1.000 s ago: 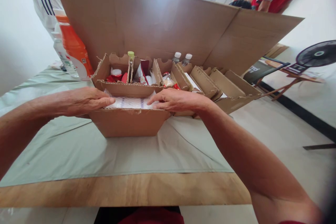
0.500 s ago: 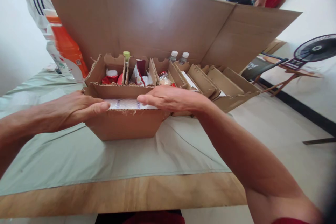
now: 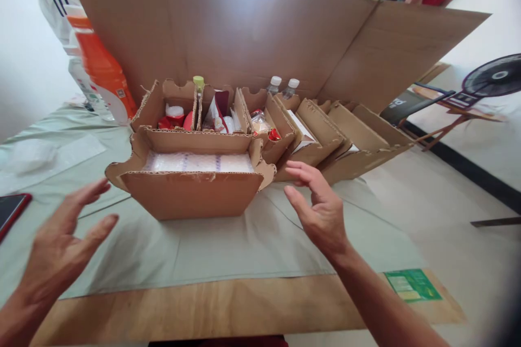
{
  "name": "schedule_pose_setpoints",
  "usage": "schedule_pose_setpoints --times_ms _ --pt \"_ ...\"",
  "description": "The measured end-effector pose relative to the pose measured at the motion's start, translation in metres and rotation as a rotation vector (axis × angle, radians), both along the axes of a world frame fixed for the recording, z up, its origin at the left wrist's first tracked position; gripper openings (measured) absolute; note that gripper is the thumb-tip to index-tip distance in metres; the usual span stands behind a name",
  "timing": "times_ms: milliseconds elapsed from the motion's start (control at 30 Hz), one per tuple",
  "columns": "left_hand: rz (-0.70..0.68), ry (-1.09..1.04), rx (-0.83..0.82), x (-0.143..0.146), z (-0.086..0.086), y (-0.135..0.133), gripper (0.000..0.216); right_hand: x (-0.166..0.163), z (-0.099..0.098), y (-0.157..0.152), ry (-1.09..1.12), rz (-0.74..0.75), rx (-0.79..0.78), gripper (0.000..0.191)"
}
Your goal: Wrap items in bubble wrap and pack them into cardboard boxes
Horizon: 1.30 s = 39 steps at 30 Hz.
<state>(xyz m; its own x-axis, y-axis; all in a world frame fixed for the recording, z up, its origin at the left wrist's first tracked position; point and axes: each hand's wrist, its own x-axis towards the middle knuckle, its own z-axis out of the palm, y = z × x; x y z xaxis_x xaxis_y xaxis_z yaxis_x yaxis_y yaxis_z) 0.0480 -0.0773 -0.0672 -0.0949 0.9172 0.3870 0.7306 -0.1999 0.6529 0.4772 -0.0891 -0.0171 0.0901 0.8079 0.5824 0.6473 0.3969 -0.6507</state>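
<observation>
A small open cardboard box (image 3: 189,195) stands on the pale green cloth (image 3: 228,244), with white plastic-wrapped packs (image 3: 199,162) lying inside it. My left hand (image 3: 65,238) hovers open at the box's near left, fingers spread, touching nothing. My right hand (image 3: 319,209) is open at the box's near right, palm turned toward it, a little apart from its corner. Behind this box stands a row of cardboard compartments (image 3: 285,130) holding red and white packets (image 3: 179,118) and small bottles (image 3: 283,87).
A tall cardboard sheet (image 3: 260,32) stands behind the boxes. An orange bottle (image 3: 103,73) is at the back left, a dark phone (image 3: 10,211) at the left edge. A fan (image 3: 494,78) stands right. Several people are behind the cardboard. A green label (image 3: 412,284) lies on the wooden table edge.
Both my hands have let go of the box's top edge and drawn back toward me, opening. The box's side flaps have sprung outward.
</observation>
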Motion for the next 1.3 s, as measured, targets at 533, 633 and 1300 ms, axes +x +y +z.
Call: schedule_pose_setpoints --times_ms 533,633,1300 --pt "-0.132 -0.421 -0.042 0.079 -0.030 -0.013 0.067 -0.056 -0.052 -0.014 0.128 0.211 -0.234 0.072" --pt "-0.059 -0.377 -0.085 0.071 -0.029 -0.068 0.062 -0.061 -0.050 -0.047 0.088 0.193 -0.191 0.070" --pt "-0.179 -0.522 -0.012 0.113 -0.007 -0.109 0.077 -0.043 -0.064 -0.061 0.304 0.176 -0.238 0.071"
